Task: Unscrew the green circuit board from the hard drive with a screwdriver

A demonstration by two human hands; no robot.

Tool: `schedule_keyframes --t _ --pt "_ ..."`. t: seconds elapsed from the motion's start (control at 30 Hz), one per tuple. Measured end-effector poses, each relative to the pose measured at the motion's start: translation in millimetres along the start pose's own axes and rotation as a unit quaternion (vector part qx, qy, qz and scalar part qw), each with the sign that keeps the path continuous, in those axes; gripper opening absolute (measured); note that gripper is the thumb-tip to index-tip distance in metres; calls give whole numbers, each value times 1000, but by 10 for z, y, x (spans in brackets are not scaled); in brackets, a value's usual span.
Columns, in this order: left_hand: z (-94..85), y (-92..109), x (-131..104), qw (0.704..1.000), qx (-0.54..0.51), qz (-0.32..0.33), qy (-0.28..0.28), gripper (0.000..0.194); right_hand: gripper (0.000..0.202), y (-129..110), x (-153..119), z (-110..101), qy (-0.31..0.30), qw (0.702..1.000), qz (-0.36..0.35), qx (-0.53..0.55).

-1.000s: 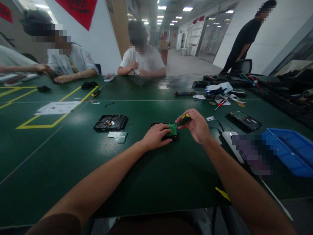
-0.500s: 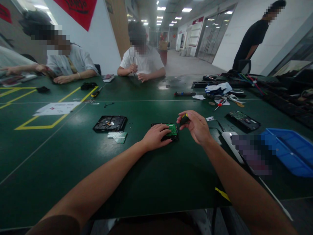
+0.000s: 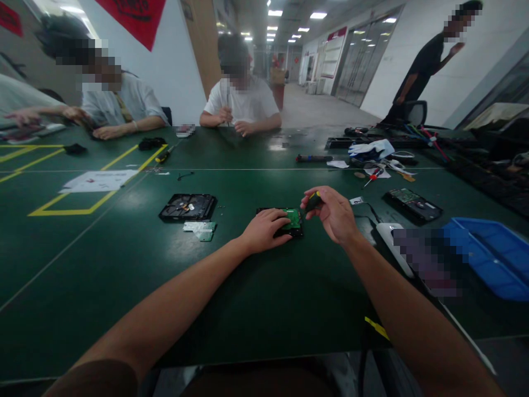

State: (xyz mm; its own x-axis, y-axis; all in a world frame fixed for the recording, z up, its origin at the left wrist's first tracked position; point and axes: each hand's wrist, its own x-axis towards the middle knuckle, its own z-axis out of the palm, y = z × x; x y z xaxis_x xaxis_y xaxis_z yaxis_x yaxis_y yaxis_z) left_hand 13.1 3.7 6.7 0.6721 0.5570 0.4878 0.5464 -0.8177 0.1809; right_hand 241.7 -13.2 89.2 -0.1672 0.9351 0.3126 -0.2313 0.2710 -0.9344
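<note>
A hard drive (image 3: 295,227) lies on the table with its green circuit board facing up. My left hand (image 3: 266,230) is over its left part, fingers across the board and thumb along the near edge, gripping it and hiding much of it. In my right hand (image 3: 334,215) is a screwdriver (image 3: 314,202) with a black and yellow handle, slanted at the drive's right side. Its tip is too small to make out. Left of my hands sits another hard drive (image 3: 188,207), with a detached circuit board (image 3: 201,230) just in front of it and tiny screws beside it.
A third hard drive (image 3: 412,205), a blue tray (image 3: 491,259) and a white device (image 3: 394,248) with a blurred screen are at the right. Gloves (image 3: 372,149) and a red screwdriver (image 3: 375,173) lie farther back. Two people sit across the green table (image 3: 248,309).
My hands, the hard drive and the screwdriver keep nearly the same places. The view shifts slightly. At the back right, the standing person has raised a hand.
</note>
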Motion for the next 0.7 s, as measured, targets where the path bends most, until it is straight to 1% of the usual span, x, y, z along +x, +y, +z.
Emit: schedule_keyframes --t 0.7 --pt "-4 -1 -4 1000 -11 -5 -2 43 29 -17 -4 -20 3 1000 10 -16"
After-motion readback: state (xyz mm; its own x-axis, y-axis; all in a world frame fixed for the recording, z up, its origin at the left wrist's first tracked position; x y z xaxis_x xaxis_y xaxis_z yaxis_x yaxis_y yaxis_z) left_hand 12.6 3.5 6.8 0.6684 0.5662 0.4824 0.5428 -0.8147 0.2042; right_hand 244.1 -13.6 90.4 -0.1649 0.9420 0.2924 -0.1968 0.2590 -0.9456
